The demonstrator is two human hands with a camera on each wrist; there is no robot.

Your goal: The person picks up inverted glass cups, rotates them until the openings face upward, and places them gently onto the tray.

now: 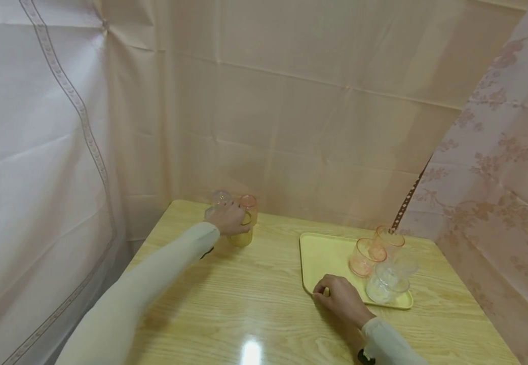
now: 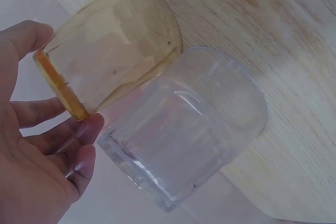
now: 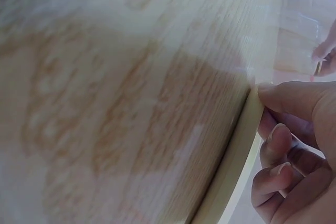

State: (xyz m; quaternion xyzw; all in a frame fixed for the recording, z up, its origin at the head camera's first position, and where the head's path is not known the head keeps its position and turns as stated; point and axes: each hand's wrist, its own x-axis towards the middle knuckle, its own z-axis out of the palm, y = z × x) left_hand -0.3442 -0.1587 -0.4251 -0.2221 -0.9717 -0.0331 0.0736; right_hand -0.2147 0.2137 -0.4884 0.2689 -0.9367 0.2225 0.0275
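Observation:
At the table's far left, my left hand [image 1: 229,218] grips a yellow see-through cup [image 1: 240,238] by its thick base end, thumb on one side and fingers on the other. The cup is upside down, its mouth toward the table. Right beside it stands a clear cup [image 2: 184,124], also base up. A pinkish-orange cup [image 1: 248,203] is just behind, partly hidden by the hand. My right hand [image 1: 340,299] pinches the rim of a yellow tray [image 1: 323,253] at its near left corner, the other fingers curled.
On the tray's right side are orange-tinted cups [image 1: 366,258] and clear cups [image 1: 384,284], crowded together. The wooden table [image 1: 246,294] meets a hanging beige cloth [image 1: 291,126] at the back. A flowered cloth [image 1: 510,203] hangs along the right edge.

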